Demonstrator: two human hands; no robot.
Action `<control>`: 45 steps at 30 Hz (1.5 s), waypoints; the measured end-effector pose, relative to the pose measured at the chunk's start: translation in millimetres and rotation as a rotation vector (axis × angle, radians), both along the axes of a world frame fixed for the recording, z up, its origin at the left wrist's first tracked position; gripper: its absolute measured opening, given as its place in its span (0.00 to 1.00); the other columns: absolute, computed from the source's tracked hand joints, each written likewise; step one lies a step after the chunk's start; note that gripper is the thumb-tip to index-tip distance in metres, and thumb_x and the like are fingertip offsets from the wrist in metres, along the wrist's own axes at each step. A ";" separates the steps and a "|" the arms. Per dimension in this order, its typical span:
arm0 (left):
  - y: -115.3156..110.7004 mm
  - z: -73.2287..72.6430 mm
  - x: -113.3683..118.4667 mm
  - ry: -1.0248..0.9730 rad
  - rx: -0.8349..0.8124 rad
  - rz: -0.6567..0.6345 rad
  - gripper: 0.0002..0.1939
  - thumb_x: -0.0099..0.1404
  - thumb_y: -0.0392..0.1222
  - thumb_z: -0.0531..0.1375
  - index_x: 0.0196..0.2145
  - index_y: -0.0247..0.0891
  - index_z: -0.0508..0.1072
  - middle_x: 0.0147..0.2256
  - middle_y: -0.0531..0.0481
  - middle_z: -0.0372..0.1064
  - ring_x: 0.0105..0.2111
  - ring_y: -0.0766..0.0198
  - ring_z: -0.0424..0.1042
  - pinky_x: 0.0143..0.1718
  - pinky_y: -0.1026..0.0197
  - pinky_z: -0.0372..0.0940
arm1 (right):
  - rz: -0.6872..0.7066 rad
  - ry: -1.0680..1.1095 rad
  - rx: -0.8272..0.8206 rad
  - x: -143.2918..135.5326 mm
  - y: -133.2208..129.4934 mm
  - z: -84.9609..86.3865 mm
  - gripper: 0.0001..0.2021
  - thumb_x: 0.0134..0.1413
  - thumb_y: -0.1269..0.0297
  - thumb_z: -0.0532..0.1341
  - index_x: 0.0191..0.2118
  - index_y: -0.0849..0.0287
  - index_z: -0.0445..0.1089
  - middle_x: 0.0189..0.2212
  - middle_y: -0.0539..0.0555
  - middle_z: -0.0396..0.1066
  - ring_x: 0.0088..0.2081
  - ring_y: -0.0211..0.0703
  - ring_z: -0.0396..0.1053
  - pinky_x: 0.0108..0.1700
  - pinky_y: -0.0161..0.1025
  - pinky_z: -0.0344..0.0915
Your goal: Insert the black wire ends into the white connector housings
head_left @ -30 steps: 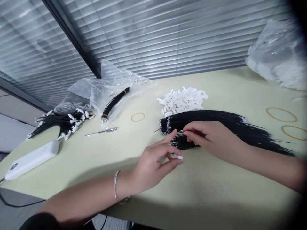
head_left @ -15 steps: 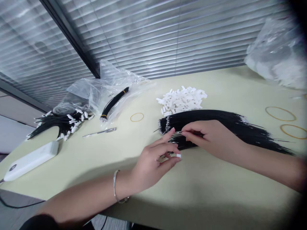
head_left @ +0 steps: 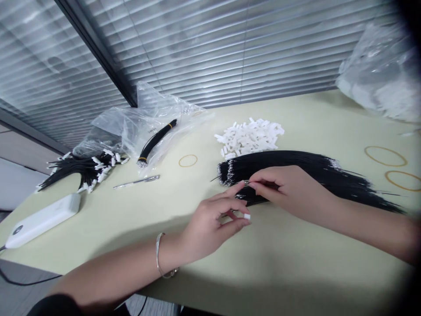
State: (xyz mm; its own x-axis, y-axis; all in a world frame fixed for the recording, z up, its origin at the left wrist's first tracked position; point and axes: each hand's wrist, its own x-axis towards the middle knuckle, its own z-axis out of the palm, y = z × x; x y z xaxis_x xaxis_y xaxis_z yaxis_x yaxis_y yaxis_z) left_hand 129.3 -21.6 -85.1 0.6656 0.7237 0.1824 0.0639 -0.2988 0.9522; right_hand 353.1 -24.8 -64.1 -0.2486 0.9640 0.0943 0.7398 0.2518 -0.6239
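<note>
A small white plastic connector housing [head_left: 247,216] is pinched between the thumb and a finger of my left hand [head_left: 207,224]. That hand's index finger reaches up to the metal-tipped end of the black wires. My right hand [head_left: 289,186] is closed, thumb and index finger pinching a thin wire end close to my left index fingertip. Beneath and behind both hands spreads a thick bundle of black wires [head_left: 283,160] with shiny metal terminals at its left end. Just beyond the bundle lies a heap of white connector housings [head_left: 251,137].
Left on the table [head_left: 138,219] are wires with white ends [head_left: 82,171], a white power strip [head_left: 44,221] and a metal pen-like tool [head_left: 136,181]. A banded wire bundle [head_left: 158,140] lies on clear plastic bags [head_left: 112,127]. Rubber bands [head_left: 188,161] and another bag [head_left: 381,79] lie around.
My left hand has shifted slightly to the right with the white connector housing, its index fingertip now closer to my right fingertips. My right hand stays almost in place.
</note>
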 end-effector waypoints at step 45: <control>8.3 -6.2 6.9 -0.207 -0.764 0.004 0.13 0.54 0.40 0.74 0.31 0.32 0.74 0.27 0.52 0.77 0.28 0.69 0.77 0.37 0.63 0.73 | 0.171 0.077 -0.210 -11.9 -19.8 15.2 0.15 0.59 0.61 0.54 0.26 0.56 0.73 0.19 0.47 0.67 0.22 0.35 0.60 0.23 0.34 0.51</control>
